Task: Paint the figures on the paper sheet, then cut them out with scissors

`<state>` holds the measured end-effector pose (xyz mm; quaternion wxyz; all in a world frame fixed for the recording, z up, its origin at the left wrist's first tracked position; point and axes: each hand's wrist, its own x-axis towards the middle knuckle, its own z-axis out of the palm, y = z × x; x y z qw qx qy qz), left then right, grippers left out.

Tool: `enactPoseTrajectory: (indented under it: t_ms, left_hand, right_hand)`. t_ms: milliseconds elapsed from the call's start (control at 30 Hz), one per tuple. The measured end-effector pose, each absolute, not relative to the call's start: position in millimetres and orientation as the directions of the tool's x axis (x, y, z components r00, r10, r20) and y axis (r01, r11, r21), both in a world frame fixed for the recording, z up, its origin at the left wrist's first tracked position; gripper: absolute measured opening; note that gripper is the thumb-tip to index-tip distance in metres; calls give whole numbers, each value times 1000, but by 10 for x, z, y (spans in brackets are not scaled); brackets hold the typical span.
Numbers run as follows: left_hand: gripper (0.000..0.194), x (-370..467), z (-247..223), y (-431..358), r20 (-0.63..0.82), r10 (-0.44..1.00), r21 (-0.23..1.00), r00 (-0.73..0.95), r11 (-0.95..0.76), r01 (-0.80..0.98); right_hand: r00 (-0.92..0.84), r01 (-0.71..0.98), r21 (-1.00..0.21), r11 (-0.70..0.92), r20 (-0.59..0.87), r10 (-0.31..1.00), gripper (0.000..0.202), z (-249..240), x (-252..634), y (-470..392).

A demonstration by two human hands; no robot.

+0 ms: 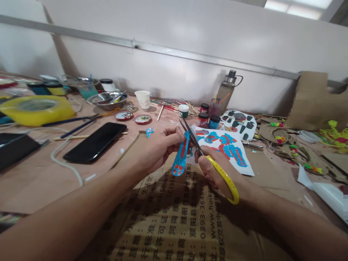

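Note:
My left hand (165, 146) pinches the upper end of a painted paper strip (181, 156), blue with a red stripe and a rounded, red-patterned lower end. Scissors (221, 174) with yellow handles are gripped in my right hand (213, 165). Their dark blades stand slightly apart and point up and away, right beside the strip's top. Whether they touch the paper I cannot tell. Beyond my right hand lies a white sheet (246, 166) painted with blue and red shapes. Another small blue painted piece (149, 132) shows just behind my left hand.
Printed cardboard (168, 224) lies under my hands. A black phone (95, 142) and a yellow tape roll (35, 108) are at left. Paint jars (203, 120), a paper cup (143, 99), a metal bowl (106, 99) and a bottle (227, 90) stand behind. Rope pieces (274, 134) lie right.

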<state>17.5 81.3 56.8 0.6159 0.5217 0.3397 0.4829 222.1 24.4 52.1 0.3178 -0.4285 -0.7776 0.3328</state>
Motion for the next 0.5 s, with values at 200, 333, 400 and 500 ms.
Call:
enactPoseTrajectory:
  t_ms: [200, 333, 400, 500]
  left_hand:
    - [21, 182, 608, 806, 109, 939, 959, 327, -13, -282]
    - [21, 193, 621, 798, 103, 947, 958, 305, -13, -285]
    - [21, 193, 620, 803, 104, 945, 957, 310, -11, -289]
    - [19, 189, 622, 821, 119, 937, 953, 330, -15, -301]
  right_hand:
    - [-431, 475, -773, 421, 213, 877, 69, 539, 2214, 237]
    - [-428, 480, -775, 411, 202, 881, 70, 534, 2209, 252]
    - [-427, 479, -777, 407, 199, 882, 72, 551, 2201, 248]
    - [-421, 468, -786, 403, 202, 884, 72, 606, 2182, 229]
